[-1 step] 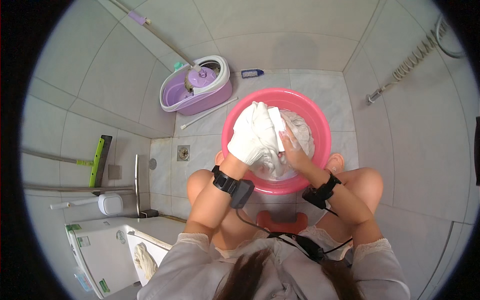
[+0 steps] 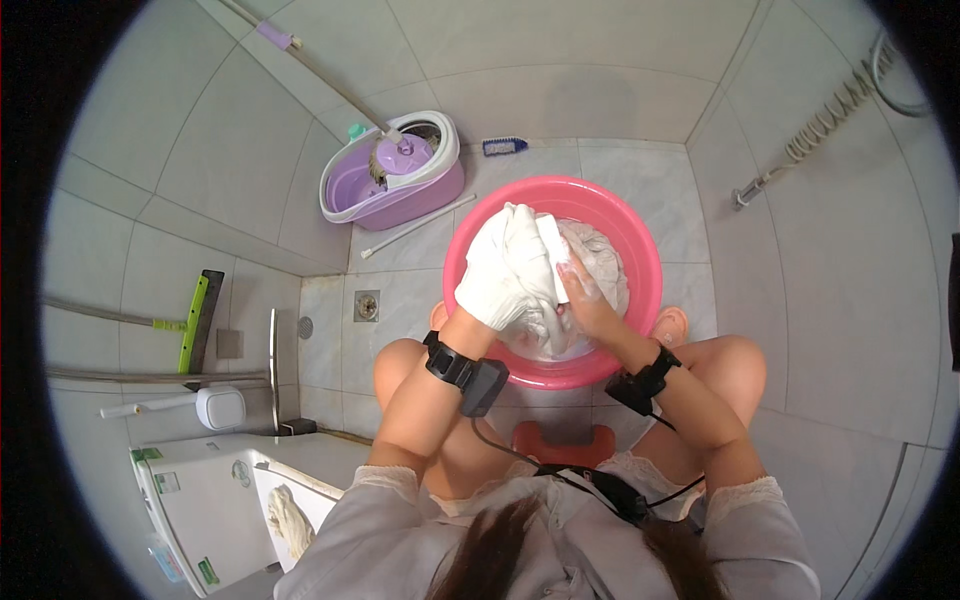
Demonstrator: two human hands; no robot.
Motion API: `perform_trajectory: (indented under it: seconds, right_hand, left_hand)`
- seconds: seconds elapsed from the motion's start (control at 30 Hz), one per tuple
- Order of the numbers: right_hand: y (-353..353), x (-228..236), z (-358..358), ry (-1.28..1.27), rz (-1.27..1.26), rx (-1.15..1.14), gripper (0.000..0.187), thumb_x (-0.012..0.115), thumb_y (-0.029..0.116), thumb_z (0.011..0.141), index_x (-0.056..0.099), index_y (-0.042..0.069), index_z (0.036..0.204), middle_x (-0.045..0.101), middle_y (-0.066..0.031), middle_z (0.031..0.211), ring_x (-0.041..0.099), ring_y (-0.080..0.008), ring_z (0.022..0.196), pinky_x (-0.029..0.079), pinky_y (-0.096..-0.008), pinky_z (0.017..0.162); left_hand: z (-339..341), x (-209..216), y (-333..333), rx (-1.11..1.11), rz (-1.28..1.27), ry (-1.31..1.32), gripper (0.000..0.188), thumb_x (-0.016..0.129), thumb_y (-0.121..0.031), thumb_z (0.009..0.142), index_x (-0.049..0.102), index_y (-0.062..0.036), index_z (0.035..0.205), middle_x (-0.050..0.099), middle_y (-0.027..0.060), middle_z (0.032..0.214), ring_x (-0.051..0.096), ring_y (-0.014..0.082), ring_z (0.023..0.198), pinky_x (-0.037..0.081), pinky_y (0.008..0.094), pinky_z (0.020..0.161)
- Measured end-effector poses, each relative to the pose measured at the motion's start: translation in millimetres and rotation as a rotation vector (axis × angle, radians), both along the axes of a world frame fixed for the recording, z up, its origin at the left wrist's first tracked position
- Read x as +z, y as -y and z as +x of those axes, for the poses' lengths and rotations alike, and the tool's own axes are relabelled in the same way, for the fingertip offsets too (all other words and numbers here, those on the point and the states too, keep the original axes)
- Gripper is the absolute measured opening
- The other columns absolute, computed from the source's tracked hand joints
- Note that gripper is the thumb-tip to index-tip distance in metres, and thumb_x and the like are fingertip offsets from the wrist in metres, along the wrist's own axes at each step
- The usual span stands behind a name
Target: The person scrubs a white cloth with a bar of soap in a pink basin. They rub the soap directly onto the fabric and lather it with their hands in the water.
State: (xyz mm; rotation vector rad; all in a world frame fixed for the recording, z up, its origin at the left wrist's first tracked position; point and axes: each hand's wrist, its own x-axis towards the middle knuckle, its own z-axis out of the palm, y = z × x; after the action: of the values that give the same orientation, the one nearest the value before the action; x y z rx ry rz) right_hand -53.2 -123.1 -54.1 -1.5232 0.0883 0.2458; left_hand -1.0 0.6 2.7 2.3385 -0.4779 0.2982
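White wet cloth (image 2: 508, 262) covers my left hand down to the wrist, over the pink basin (image 2: 648, 300). Its fingers are hidden inside the fabric. My right hand (image 2: 590, 300) is closed on a white bar of soap (image 2: 553, 258), pressing it against the right side of the covered hand. White suds cling to the right fingers. More pale, wet cloth (image 2: 602, 260) lies in the basin beneath and beside the right hand, with cloudy water around it.
A purple mop bucket (image 2: 395, 205) with a mop stands beyond the basin to the left. Near it lie a white rod (image 2: 418, 227) and a blue scrub brush (image 2: 504, 147). A floor drain (image 2: 367, 306) is at left. A coiled hose (image 2: 825, 125) hangs on the right wall.
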Motion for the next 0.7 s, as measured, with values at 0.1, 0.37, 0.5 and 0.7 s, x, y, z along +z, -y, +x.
perform_trajectory:
  seconds: [0.1, 0.37, 0.5, 0.7]
  right_hand:
    - [6.4, -66.1, 13.6, 0.172, -0.068, 0.029, 0.044, 0.037, 0.014, 0.092, 0.029, 0.003, 0.134, 0.046, -0.0193, 0.122, 0.045, -0.0285, 0.111, 0.033, -0.0324, 0.096]
    - [-11.0, -0.4, 2.6, 0.552, -0.051, -0.147, 0.048, 0.041, 0.017, 0.089, 0.03, 0.001, 0.133, 0.043, -0.0229, 0.119, 0.041, -0.03, 0.112, 0.031, -0.036, 0.097]
    - [2.3, 33.7, -5.3, 0.861, -0.607, -0.13, 0.053, 0.052, 0.02, 0.082, 0.037, 0.012, 0.132, 0.041, -0.0241, 0.117, 0.038, -0.0361, 0.109, 0.03, -0.0426, 0.097]
    - [7.7, 53.6, 0.2, 0.861, -1.065, -0.116, 0.056, 0.061, 0.014, 0.073, 0.047, 0.027, 0.126, 0.04, -0.0231, 0.115, 0.038, -0.0385, 0.106, 0.036, -0.0445, 0.091]
  left_hand:
    - [3.2, -12.0, 7.9, -0.018, 0.087, 0.131, 0.024, 0.042, -0.022, 0.084, 0.05, -0.0015, 0.077, 0.051, 0.0201, 0.07, 0.05, 0.0361, 0.068, 0.041, 0.041, 0.063]
    - [2.1, 24.3, -2.3, -0.105, 0.183, 0.465, 0.019, 0.049, -0.023, 0.076, 0.049, -0.004, 0.077, 0.048, 0.0163, 0.068, 0.048, 0.0355, 0.065, 0.038, 0.0429, 0.06]
    - [8.4, -5.4, -5.0, -0.341, -0.116, 0.041, 0.025, 0.044, -0.028, 0.086, 0.052, -0.0058, 0.093, 0.054, 0.0123, 0.089, 0.052, 0.0285, 0.083, 0.042, 0.0388, 0.075]
    - [12.1, -36.6, 11.2, -0.245, -1.724, -1.253, 0.029, 0.035, -0.034, 0.093, 0.051, -0.0098, 0.096, 0.056, 0.0046, 0.084, 0.054, 0.0178, 0.076, 0.047, 0.0297, 0.068]
